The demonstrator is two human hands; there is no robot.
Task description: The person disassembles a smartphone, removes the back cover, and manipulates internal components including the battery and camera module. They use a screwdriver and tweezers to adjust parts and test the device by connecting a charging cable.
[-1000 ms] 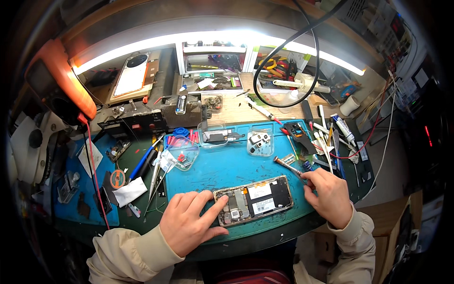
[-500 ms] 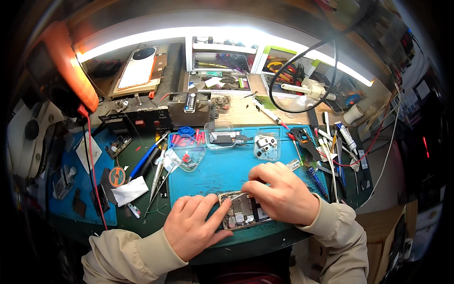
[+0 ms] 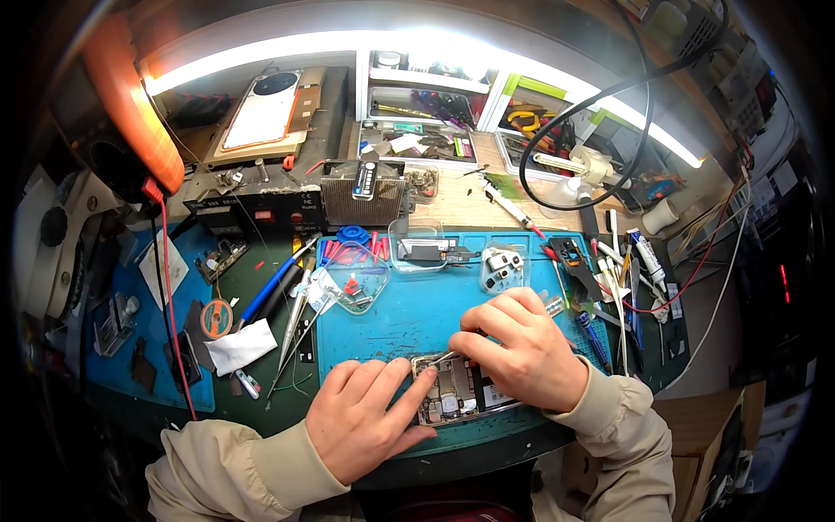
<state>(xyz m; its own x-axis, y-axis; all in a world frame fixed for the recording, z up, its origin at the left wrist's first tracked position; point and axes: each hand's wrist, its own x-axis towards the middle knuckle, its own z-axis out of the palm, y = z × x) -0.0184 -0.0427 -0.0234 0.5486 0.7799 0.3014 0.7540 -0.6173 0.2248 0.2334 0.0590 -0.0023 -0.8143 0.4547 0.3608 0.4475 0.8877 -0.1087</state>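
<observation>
An opened smartphone (image 3: 450, 405) lies on the blue work mat (image 3: 383, 324) near its front edge, with bare circuit parts showing on its left side and a dark battery towards its right. My left hand (image 3: 367, 419) rests with fingers spread at the phone's left end, its index fingertip on the inner parts. Over the phone's right part, my right hand (image 3: 524, 357) is closed in a pinch on a thin metal tool (image 3: 444, 357), whose tip reaches the upper left of the phone. The pinching fingers partly hide the tool, so its exact kind is unclear.
Small clear boxes of parts (image 3: 504, 267) stand behind the phone. Tweezers (image 3: 296, 320), a blue pen-like tool (image 3: 270, 289) and a white tissue (image 3: 241, 346) lie left. Several tools and a white tube (image 3: 647, 258) crowd the right. A black cable loop (image 3: 522, 165) hangs overhead.
The view has shifted slightly, so the bench things appear farther right. Both hands keep nearly the same hold at the phone; the thin tool's tip has shifted slightly along its upper edge.
</observation>
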